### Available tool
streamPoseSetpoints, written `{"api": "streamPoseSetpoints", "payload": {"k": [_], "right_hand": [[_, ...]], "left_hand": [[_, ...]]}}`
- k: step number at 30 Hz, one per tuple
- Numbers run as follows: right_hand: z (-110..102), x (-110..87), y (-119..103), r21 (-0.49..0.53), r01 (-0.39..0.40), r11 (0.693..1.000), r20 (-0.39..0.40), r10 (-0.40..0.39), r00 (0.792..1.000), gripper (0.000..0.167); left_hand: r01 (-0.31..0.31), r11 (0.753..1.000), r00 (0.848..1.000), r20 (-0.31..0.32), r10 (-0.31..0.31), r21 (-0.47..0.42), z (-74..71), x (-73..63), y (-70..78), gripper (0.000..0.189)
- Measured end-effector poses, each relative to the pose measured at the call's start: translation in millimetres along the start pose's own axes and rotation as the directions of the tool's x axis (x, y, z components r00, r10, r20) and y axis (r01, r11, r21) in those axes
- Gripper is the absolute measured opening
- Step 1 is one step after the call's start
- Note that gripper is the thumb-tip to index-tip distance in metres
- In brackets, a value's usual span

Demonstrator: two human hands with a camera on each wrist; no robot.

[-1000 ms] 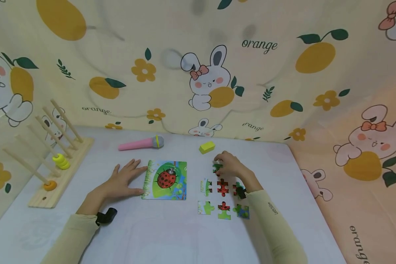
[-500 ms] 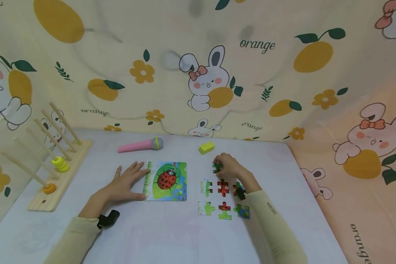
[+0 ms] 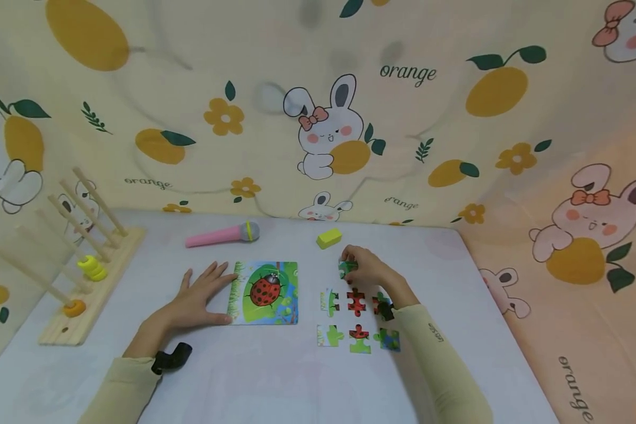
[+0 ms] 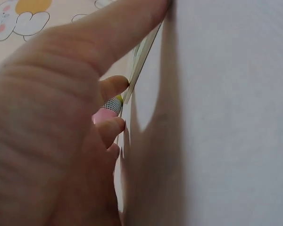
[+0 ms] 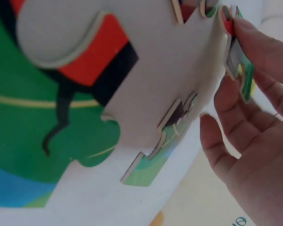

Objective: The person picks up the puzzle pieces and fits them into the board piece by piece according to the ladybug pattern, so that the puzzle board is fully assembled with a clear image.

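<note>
My right hand (image 3: 368, 268) pinches a mostly green puzzle piece (image 5: 239, 61) between thumb and fingers, tilted up from the table in the right wrist view. Below that hand, several loose puzzle pieces lie spread in rows, among them a red one (image 3: 357, 302) and a blue-green one (image 3: 388, 340). A larger-looking piece (image 5: 80, 136) fills the left of the right wrist view, with another piece (image 5: 151, 162) beyond it. My left hand (image 3: 193, 300) lies spread at the ladybug picture board (image 3: 265, 318), thumb at its lower left corner and index fingertip at its left edge.
A pink toy microphone (image 3: 217, 237) and a yellow block (image 3: 329, 238) lie toward the back of the white table (image 3: 244, 377). A wooden peg stand (image 3: 95, 288) with yellow and orange rings is at the left. A patterned cloth (image 3: 275, 53) hangs behind.
The head view has shifted slightly. The green piece in my right hand shows a little more between the fingers. My left hand stays at the board's left edge.
</note>
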State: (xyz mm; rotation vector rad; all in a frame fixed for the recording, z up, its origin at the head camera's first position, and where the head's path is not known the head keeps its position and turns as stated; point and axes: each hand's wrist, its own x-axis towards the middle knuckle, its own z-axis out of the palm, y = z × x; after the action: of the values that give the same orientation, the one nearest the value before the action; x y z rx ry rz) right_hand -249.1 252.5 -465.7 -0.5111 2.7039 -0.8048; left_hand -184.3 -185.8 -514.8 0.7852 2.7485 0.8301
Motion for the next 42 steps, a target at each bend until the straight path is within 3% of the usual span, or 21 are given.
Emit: {"api": "streamPoseSetpoints", "payload": {"k": [7, 14, 20, 26, 30, 42], "right_hand": [[3.7, 3.2, -0.9, 0.057, -0.009, 0.998, 0.012, 0.008, 1.000, 0.029], [0.2, 0.9, -3.9, 0.108, 0.006, 0.994, -0.009, -0.006, 1.000, 0.026], [-1.8, -0.2, -8.8, 0.210, 0.074, 0.975, -0.059, -0.063, 0.996, 0.022], [3.2, -2.4, -24.2, 0.246, 0.097, 0.964, -0.033, -0.092, 0.995, 0.023], [4.5, -2.3, -38.7, 0.267, 0.140, 0.954, -0.033, -0.136, 0.990, 0.024], [16.9, 7.5, -46.4, 0.326, 0.158, 0.932, -0.027, -0.158, 0.987, 0.024]], "left_hand": [[-0.072, 0.992, 0.997, 0.023, 0.075, -0.104, -5.1, -1.5, 4.3, 0.098], [-0.081, 0.989, 0.996, 0.021, 0.084, -0.121, -5.1, 0.2, 5.1, 0.089], [-0.099, 0.990, 0.995, -0.001, 0.100, -0.102, -4.3, 0.0, 4.6, 0.089], [-0.145, 0.988, 0.989, 0.017, 0.146, -0.054, -4.8, -2.1, 5.4, 0.076], [-0.137, 0.990, 0.990, 0.029, 0.138, -0.028, -4.8, -2.1, 3.9, 0.074], [-0.134, 0.989, 0.991, 0.016, 0.135, -0.069, -1.8, -0.4, 1.6, 0.081]]}}
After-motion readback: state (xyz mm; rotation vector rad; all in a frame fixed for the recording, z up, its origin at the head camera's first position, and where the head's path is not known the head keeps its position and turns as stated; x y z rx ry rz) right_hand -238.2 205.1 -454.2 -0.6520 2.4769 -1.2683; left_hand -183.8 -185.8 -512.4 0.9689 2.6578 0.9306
